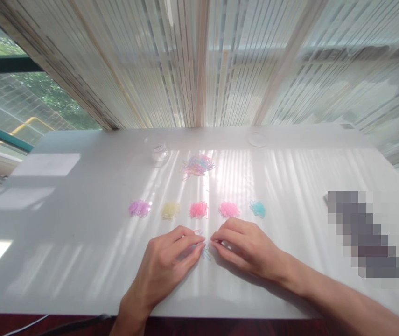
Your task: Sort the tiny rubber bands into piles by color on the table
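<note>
My left hand and my right hand face each other over the table, fingertips pinched and a small gap between them. Each seems to pinch something too small to make out. Below and between the fingertips lie a few loose bluish clips. Just beyond my hands runs a row of small piles: purple, yellow, red-pink, pink and teal. Farther back sits a mixed-colour pile.
A clear jar stands left of the mixed pile on the white table. A clear round lid lies at the back. On the right is a blurred-out dark object. Striped curtains hang behind.
</note>
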A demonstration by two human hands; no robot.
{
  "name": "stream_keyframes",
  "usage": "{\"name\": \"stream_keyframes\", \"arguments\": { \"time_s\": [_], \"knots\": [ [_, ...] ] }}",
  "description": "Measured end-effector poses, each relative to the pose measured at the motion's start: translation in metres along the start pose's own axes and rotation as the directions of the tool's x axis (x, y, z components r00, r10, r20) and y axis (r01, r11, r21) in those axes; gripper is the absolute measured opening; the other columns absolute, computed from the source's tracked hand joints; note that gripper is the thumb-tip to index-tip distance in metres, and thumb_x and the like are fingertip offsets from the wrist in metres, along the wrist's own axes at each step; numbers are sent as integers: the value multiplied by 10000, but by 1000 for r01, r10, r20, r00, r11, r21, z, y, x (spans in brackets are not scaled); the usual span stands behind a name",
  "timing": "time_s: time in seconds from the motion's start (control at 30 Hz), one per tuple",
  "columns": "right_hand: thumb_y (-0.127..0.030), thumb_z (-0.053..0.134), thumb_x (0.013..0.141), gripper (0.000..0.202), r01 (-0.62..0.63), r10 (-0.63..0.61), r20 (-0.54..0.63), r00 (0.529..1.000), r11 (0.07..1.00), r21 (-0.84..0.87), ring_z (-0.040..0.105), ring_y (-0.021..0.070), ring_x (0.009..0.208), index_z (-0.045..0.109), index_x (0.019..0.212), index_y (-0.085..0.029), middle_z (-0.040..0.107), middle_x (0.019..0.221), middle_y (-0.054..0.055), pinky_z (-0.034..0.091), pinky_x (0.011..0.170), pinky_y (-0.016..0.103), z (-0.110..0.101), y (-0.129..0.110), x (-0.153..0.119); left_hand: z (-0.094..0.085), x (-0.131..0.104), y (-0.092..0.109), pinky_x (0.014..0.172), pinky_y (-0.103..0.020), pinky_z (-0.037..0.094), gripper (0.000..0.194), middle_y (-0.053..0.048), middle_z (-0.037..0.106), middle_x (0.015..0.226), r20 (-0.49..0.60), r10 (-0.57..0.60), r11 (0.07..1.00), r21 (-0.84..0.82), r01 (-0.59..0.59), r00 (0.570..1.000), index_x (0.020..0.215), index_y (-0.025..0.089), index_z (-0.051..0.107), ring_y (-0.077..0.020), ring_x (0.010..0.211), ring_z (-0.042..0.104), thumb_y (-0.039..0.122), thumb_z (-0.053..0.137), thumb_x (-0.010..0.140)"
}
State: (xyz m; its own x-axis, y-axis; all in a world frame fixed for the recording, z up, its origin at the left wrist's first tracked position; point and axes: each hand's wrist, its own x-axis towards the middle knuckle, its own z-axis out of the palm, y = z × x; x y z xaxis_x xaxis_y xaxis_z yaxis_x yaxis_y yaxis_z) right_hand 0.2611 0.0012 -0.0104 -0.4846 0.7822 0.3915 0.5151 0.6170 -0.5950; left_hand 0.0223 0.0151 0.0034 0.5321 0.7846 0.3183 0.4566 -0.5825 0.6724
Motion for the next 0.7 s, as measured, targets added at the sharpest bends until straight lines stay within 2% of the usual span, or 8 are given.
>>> {"name": "stream_keyframes", "arguments": {
  "time_s": [0.17, 0.4, 0.7],
  "knots": [
    [-233, 519, 1071, 186, 10, -10, -41, 999, 1000, -8, 616, 167, 712, 686, 1010, -178, 690, 831, 54, 493, 635, 271, -2, 0, 1, 0, 3, 0, 666, -201, 573, 122, -24, 752, 931, -18, 14, 1000, -26, -15, 1000, 1046, 209, 731, -129, 788, 727, 142, 641, 1000],
    [-251, 517, 1072, 214, -6, 4, -48, 999, 999, -44, 604, 163, 692, 688, 970, -172, 673, 806, 52, 480, 625, 268, -4, 0, 1, 3, 4, -3, 662, -207, 541, 100, -4, 733, 890, -29, -19, 999, -33, 18, 999, 1021, 218, 720, -119, 774, 706, 142, 663, 991],
    [-224, 520, 1061, 194, -8, 4, -62, 998, 999, -53, 595, 156, 686, 683, 970, -173, 670, 798, 47, 484, 623, 266, -6, 0, 2, 2, 5, -2, 624, -216, 542, 118, -26, 740, 904, -14, -39, 998, -44, 38, 999, 1032, 222, 731, -135, 771, 705, 161, 634, 1003]
  ]
}}
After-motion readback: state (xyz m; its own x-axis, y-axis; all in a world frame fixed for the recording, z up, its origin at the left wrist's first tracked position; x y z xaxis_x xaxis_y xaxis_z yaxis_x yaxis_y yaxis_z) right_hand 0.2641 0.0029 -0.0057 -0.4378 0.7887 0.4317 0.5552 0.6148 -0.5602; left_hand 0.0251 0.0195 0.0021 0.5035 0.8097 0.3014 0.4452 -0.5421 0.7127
